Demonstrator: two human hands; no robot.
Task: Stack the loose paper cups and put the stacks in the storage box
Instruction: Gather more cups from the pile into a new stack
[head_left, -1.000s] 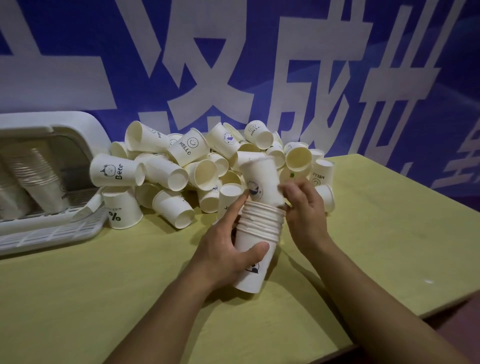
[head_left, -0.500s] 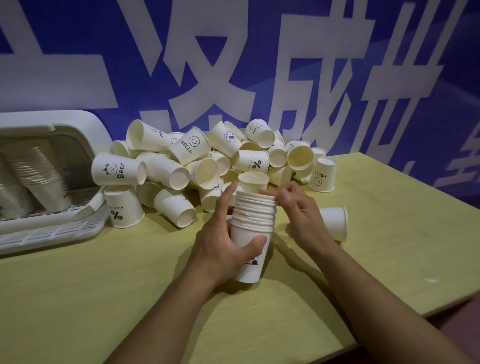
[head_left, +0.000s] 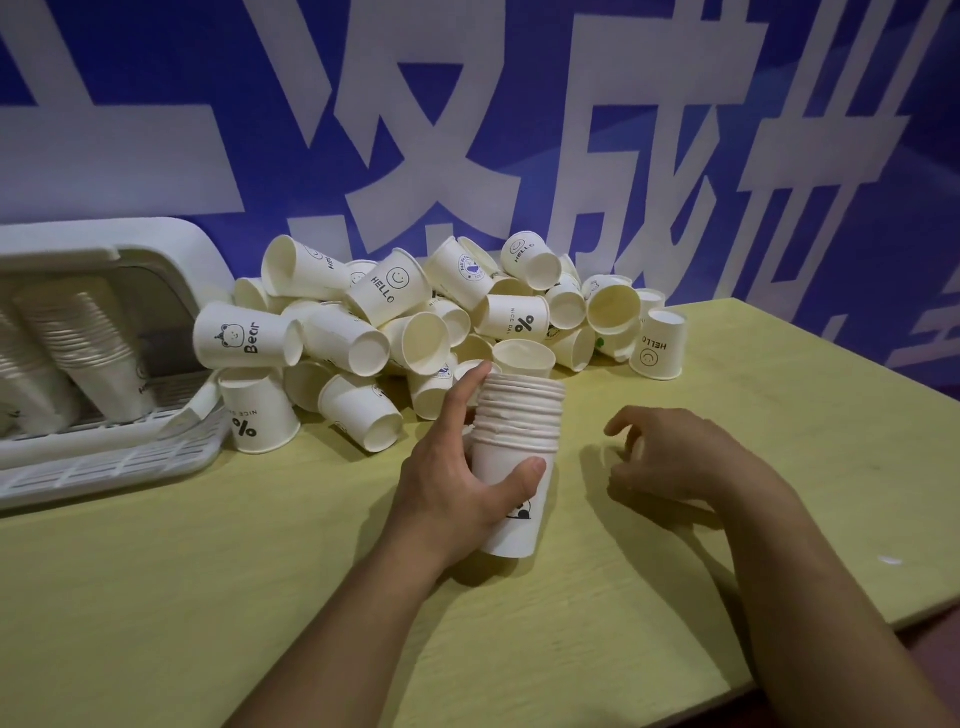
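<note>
A person's left hand (head_left: 457, 478) gripped a stack of nested paper cups (head_left: 517, 457) near the middle of the yellow-green table (head_left: 208, 597), thumb pressed across the front of the lowest cup above a small panda print, index finger stretched up along the stack's left side to its rim. The stack stood slightly tilted, its base close to the tabletop; whether it touched the surface could not be told.

The right hand (head_left: 680, 457) hovered just right of the stack, apart from it, fingers loosely curled over a white cup (head_left: 615, 457) lying on the table. The cup was blurred and mostly hidden by the hand, and whether the fingers actually closed on it could not be told.

Behind the stack, a heap of loose paper cups (head_left: 415, 322) sprawled along the table's far edge against a blue banner with large white characters (head_left: 467, 130). Cups printed "HELLO", "Bear", "NICE DAY" and "%" lay on their sides or upside down; one "HELLO" cup (head_left: 657, 345) stood inverted at the heap's right end.

At the table's far left corner, a white storage box (head_left: 104, 249) lay open, leaning stacks of cups (head_left: 88, 343) inside it, and its white slatted lid (head_left: 104, 467) flat on the table in front.
</note>
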